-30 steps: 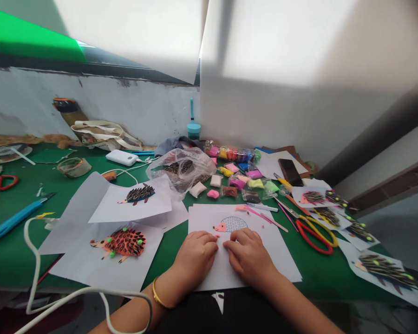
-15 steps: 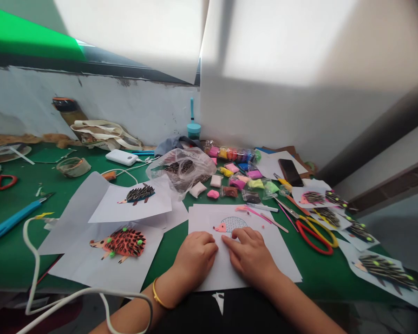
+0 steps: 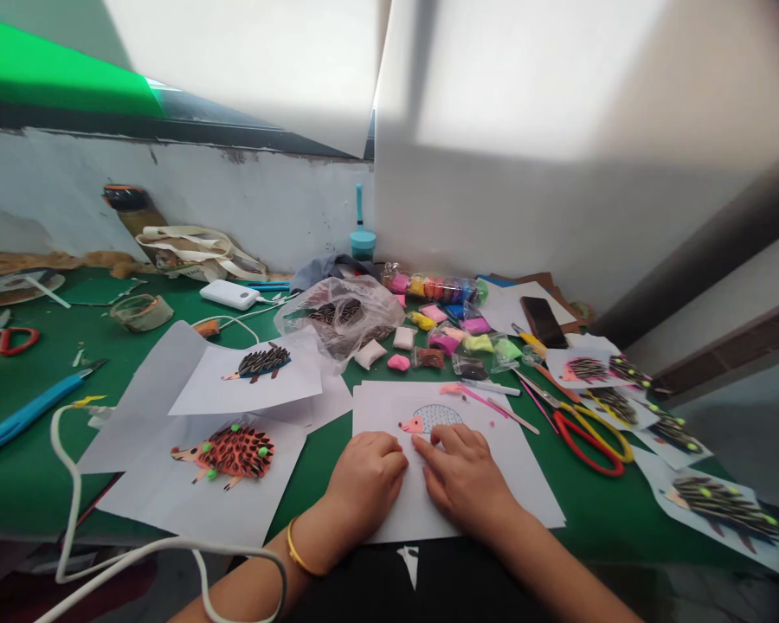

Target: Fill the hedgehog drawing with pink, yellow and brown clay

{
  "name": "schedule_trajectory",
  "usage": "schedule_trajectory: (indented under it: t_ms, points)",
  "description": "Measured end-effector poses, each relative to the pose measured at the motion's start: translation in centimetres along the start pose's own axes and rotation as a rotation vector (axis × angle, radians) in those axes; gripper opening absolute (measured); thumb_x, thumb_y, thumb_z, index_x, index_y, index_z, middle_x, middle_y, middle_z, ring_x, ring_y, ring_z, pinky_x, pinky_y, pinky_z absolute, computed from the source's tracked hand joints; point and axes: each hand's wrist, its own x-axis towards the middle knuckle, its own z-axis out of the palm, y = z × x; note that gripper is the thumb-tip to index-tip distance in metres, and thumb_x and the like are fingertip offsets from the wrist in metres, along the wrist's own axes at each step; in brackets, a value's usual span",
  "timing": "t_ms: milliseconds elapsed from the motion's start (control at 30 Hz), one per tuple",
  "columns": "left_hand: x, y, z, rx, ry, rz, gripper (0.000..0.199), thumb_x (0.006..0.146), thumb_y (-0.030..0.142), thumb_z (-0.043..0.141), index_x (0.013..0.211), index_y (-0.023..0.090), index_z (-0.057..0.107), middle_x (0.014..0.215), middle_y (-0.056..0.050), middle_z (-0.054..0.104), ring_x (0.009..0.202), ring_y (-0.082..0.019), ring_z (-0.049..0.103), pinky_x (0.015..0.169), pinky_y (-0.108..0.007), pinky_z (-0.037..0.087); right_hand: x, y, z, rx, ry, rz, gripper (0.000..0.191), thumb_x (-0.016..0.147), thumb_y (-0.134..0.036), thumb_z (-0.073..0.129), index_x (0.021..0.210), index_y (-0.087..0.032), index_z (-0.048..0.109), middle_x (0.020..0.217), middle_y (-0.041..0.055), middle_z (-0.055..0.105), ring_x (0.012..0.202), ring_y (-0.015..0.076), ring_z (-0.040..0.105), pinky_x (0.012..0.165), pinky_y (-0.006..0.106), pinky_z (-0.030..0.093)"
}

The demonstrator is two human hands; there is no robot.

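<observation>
A white sheet (image 3: 525,472) lies on the green table (image 3: 19,476) in front of me, with a printed hedgehog (image 3: 430,419) whose face is filled with pink clay. My left hand (image 3: 367,478) rests curled on the sheet just below the hedgehog, a gold bangle on its wrist. My right hand (image 3: 464,476) lies beside it, its forefinger stretched toward the hedgehog's underside. Whether a bit of clay sits under the fingertips is hidden.
Finished clay hedgehogs on paper lie left (image 3: 228,451) and right (image 3: 720,500). Red-and-yellow scissors (image 3: 588,433), pink sticks (image 3: 486,402), clay packets (image 3: 451,333), a plastic bag (image 3: 344,320), a phone (image 3: 540,320), a power bank (image 3: 228,294), a blue knife (image 3: 26,411) and a white cable (image 3: 65,484) surround the sheet.
My right forefinger has slid left and up toward the hedgehog's belly. The left hand has stayed nearly still. The view has shifted slightly.
</observation>
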Motion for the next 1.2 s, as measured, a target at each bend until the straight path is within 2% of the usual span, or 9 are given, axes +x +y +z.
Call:
schedule_trajectory:
  t_ms: [133,233,367,567,700,900,1033,1200]
  points:
    - [0.0,0.0,0.1,-0.004,0.013,0.003,0.01,0.085,0.013,0.062,0.083,0.02,0.07,0.089,-0.004,0.067,0.088,-0.021,0.062,0.082,-0.039,0.049,-0.5,0.4,-0.4,-0.011,0.031,-0.08,0.029,0.087,-0.026,0.063,0.115,-0.031,0.068,0.105,0.0041,0.065,0.099,0.0229,0.052,0.088,0.038,0.033]
    - [0.0,0.1,0.2,0.017,0.011,-0.003,0.011,0.085,0.013,0.061,0.082,0.019,0.069,0.087,-0.005,0.067,0.086,-0.021,0.061,0.08,-0.039,0.049,-0.8,0.3,-0.3,-0.012,0.014,-0.117,0.034,0.088,-0.028,0.063,0.121,-0.033,0.065,0.107,0.0032,0.065,0.099,0.022,0.052,0.088,0.037,0.034]
    - [0.0,0.1,0.1,0.023,-0.011,-0.005,0.01,0.085,0.014,0.061,0.083,0.019,0.069,0.087,-0.004,0.066,0.087,-0.022,0.061,0.081,-0.039,0.049,-0.6,0.1,0.0,-0.043,0.025,-0.07,0.043,0.085,-0.031,0.066,0.127,-0.031,0.061,0.114,0.0053,0.064,0.104,0.024,0.052,0.091,0.039,0.033]
    - [0.0,0.0,0.1,0.003,0.0,-0.003,0.009,0.085,0.014,0.062,0.084,0.02,0.07,0.089,-0.004,0.067,0.089,-0.021,0.062,0.082,-0.039,0.049,-0.9,0.5,-0.5,-0.048,0.073,-0.097,0.028,0.085,-0.027,0.064,0.113,-0.026,0.068,0.106,0.0049,0.067,0.101,0.0232,0.054,0.09,0.038,0.034]
    - [0.0,0.1,0.1,0.006,0.002,-0.003,0.01,0.086,0.014,0.062,0.083,0.02,0.069,0.088,-0.004,0.067,0.088,-0.021,0.062,0.082,-0.04,0.049,-1.3,0.2,-0.7,-0.019,0.1,-0.077,0.032,0.085,-0.024,0.063,0.117,-0.024,0.066,0.107,0.0064,0.066,0.1,0.0232,0.054,0.091,0.038,0.035]
    - [0.0,0.2,-0.1,0.019,-0.001,-0.006,0.01,0.086,0.013,0.06,0.085,0.018,0.069,0.088,-0.005,0.066,0.087,-0.021,0.061,0.081,-0.039,0.049,-1.3,-0.4,-0.5,0.038,0.043,-0.123,0.036,0.088,-0.026,0.061,0.124,-0.029,0.064,0.114,0.0068,0.065,0.106,0.0248,0.053,0.093,0.04,0.034]
    - [0.1,0.2,-0.2,0.015,0.003,0.004,0.01,0.085,0.013,0.061,0.085,0.019,0.07,0.088,-0.005,0.066,0.088,-0.021,0.061,0.082,-0.039,0.049,-1.0,-0.1,-0.2,-0.002,0.026,-0.05,0.04,0.087,-0.028,0.063,0.127,-0.027,0.062,0.118,0.0086,0.064,0.108,0.0263,0.053,0.094,0.041,0.034]
    - [0.1,0.1,0.0,0.002,-0.003,0.002,0.01,0.085,0.013,0.061,0.084,0.019,0.069,0.088,-0.005,0.066,0.089,-0.021,0.061,0.083,-0.04,0.049,-1.1,0.3,-0.3,0.012,0.055,-0.072,0.031,0.089,-0.028,0.061,0.119,-0.029,0.066,0.116,0.006,0.065,0.109,0.0245,0.053,0.095,0.04,0.033]
